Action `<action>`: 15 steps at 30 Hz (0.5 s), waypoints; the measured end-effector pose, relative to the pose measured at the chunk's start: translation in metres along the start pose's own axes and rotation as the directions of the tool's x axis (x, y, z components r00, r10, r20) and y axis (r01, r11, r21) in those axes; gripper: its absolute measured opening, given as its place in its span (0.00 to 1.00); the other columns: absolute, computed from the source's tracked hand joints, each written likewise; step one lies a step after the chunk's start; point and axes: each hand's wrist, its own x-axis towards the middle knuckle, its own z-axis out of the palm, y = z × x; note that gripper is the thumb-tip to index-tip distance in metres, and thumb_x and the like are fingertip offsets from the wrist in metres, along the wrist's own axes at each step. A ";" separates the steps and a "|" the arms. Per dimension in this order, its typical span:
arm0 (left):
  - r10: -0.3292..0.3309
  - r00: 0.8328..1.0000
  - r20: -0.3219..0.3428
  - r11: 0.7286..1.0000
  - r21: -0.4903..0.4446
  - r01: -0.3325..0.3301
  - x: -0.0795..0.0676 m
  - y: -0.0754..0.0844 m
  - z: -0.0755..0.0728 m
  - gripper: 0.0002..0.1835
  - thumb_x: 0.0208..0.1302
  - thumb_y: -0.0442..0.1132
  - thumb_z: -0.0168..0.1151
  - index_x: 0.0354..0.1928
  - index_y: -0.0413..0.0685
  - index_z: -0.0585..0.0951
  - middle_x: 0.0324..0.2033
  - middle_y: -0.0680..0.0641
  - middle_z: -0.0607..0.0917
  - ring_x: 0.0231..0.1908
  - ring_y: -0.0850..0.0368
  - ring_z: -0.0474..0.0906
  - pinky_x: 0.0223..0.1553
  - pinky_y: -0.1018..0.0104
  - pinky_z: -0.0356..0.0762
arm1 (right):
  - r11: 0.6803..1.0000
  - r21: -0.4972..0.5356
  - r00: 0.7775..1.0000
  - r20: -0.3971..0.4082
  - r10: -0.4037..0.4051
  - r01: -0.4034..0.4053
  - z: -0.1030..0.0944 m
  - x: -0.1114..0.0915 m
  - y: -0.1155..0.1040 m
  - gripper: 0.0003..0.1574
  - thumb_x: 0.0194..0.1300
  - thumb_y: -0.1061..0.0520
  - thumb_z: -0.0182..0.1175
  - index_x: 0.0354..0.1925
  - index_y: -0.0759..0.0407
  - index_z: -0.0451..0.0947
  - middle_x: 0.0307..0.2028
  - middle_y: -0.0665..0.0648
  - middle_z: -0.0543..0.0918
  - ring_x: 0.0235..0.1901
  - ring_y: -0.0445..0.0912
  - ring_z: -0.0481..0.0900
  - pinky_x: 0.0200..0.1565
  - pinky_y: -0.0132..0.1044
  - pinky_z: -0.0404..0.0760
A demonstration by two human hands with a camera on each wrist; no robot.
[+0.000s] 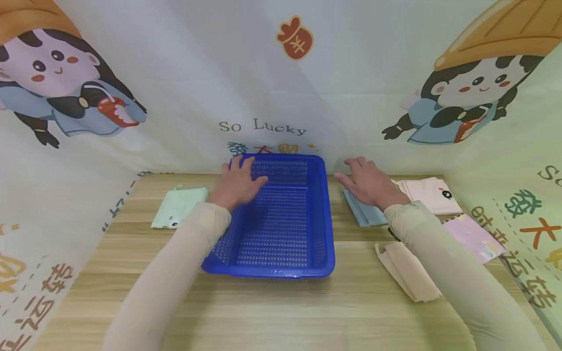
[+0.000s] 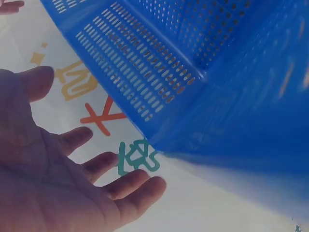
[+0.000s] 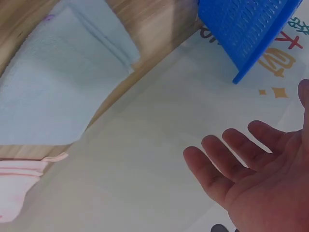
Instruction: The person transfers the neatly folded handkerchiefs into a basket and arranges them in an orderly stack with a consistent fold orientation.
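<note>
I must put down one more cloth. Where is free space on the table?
Free: the table in front of the blue basket, and between basket and green cloth. Crowded: right side, with blue cloth, pink cloths and beige cloth.

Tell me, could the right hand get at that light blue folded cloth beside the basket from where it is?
Probably yes. The right hand is open just above the light blue cloth, which lies flat on the table right of the blue basket. Nothing lies between them.

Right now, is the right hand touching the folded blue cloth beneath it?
Apart. The right wrist view shows the right hand open in the air, clear of the blue cloth lying on the table.
</note>
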 end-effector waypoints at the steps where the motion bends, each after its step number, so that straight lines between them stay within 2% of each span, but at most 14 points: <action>1: -0.003 1.000 0.005 1.000 -0.002 0.003 -0.001 -0.001 -0.002 0.41 0.77 0.62 0.44 0.81 0.46 0.53 0.80 0.33 0.50 0.78 0.28 0.47 0.76 0.34 0.54 | 1.000 0.005 1.000 0.000 0.000 0.000 0.000 0.000 0.001 0.48 0.81 0.32 0.33 0.76 0.70 0.55 0.73 0.75 0.61 0.73 0.72 0.59 0.74 0.63 0.61; 9: -0.054 0.997 0.057 0.996 -0.061 0.058 -0.004 -0.016 -0.010 0.39 0.78 0.59 0.45 0.80 0.44 0.55 0.78 0.30 0.55 0.76 0.26 0.52 0.74 0.31 0.58 | 0.999 0.036 0.999 0.022 0.023 -0.024 0.001 -0.006 0.011 0.48 0.81 0.34 0.35 0.75 0.72 0.55 0.72 0.75 0.62 0.73 0.71 0.60 0.75 0.62 0.60; 15: -0.025 0.995 0.092 0.997 -0.074 0.032 -0.006 -0.032 -0.013 0.37 0.78 0.59 0.44 0.80 0.46 0.55 0.78 0.31 0.57 0.76 0.27 0.53 0.73 0.30 0.58 | 0.998 0.052 0.999 0.027 0.040 -0.041 0.001 -0.010 0.018 0.47 0.81 0.34 0.36 0.75 0.73 0.56 0.73 0.76 0.62 0.73 0.71 0.60 0.74 0.63 0.61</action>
